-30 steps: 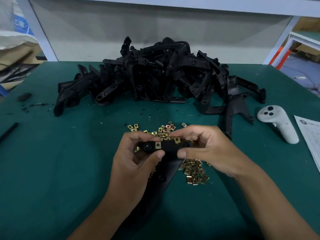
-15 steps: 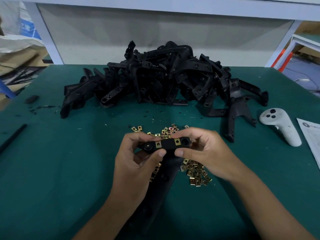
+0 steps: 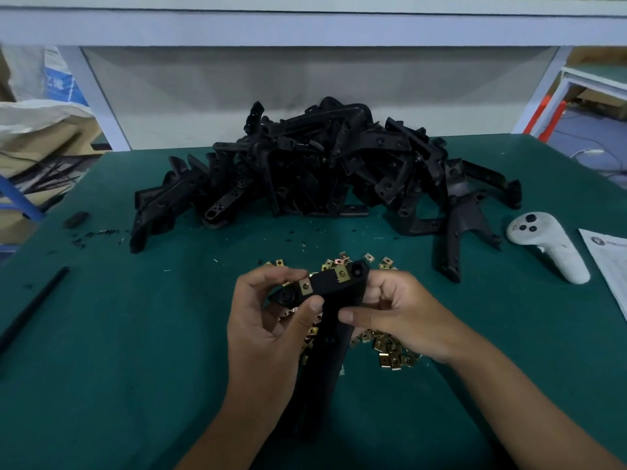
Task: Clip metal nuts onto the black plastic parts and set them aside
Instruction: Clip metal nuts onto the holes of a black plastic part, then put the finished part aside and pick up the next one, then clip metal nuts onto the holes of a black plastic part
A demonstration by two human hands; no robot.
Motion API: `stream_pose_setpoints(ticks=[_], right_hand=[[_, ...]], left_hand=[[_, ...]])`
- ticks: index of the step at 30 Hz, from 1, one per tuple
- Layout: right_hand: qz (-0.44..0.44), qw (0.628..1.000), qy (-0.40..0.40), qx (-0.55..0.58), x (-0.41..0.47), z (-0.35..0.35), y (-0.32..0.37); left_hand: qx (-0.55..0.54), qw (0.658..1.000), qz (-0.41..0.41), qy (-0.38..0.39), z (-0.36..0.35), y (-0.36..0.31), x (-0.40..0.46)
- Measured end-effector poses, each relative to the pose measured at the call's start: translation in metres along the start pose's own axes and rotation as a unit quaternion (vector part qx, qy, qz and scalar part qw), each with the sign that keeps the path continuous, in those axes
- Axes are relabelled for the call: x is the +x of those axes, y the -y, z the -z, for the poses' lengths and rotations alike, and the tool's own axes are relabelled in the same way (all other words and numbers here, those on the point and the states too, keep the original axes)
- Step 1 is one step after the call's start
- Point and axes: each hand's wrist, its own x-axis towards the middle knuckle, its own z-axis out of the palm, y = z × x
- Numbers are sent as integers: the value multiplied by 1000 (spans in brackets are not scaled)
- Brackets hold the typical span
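Note:
Both hands hold one black plastic part [image 3: 325,334] above the green table [image 3: 135,334]. My left hand [image 3: 268,320] grips its left end, thumb on the near face. My right hand [image 3: 397,313] grips the right side, thumb pressed on the part's middle. Two brass clip nuts sit on the part's top bar, one [image 3: 306,286] at the left and one [image 3: 342,273] at the right. The part's long leg runs down toward me between my forearms. Loose brass nuts [image 3: 390,351] lie scattered under and behind my hands. A big pile of black parts [image 3: 322,164] fills the table's far middle.
A white handheld controller [image 3: 549,245] lies at the right, with a printed paper sheet [image 3: 610,266] beyond it at the table edge. A thin black rod [image 3: 32,310] lies at the left, and a small black block [image 3: 76,219] with plastic crumbs sits farther back left.
The top bar of the held part has tilted, right end rising and left end dropping. My right thumb slid to the part's middle. The camera view shifted slightly.

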Motion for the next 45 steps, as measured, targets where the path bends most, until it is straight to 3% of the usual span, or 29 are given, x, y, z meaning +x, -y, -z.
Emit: stream_pose_setpoints(ticks=[4,8,12,18,23,25,28,31,37,39,42,43,45], right_hand=[[31,999,-39,5,0,1,7],[63,992,-106,8,-8,6,19],[79,986,-147,-2,-26,10,35],[50,966,-255,5,-123,8,31],[-34,942,-333,35,-232,0,11],[-46,919,-390,45,-277,-3,8],[-70,873,-480,56,-337,-7,2],[-81,827,-553,51,-387,-8,-6],[-89,747,-655,65,-466,6,-34],[-107,706,-697,62,-481,14,-47],[-187,595,-781,-34,-497,23,-66],[-187,576,-794,-53,-498,23,-68],[-161,578,-796,-76,-495,24,-70]], left_hand=[[-45,995,72,52,1,3,0],[41,979,135,146,1,4,-7],[37,961,178,206,0,1,-14],[46,966,89,238,-17,-24,-30],[149,930,-3,335,-73,-42,-69],[140,923,5,358,-106,-45,-94],[63,915,89,388,-154,-41,-137],[19,887,181,423,-198,-36,-179],[-18,820,259,510,-261,-41,-239],[19,800,232,553,-269,-43,-248],[115,813,125,557,-266,-41,-248],[116,817,118,552,-260,-40,-244],[98,830,110,538,-244,-41,-232]])
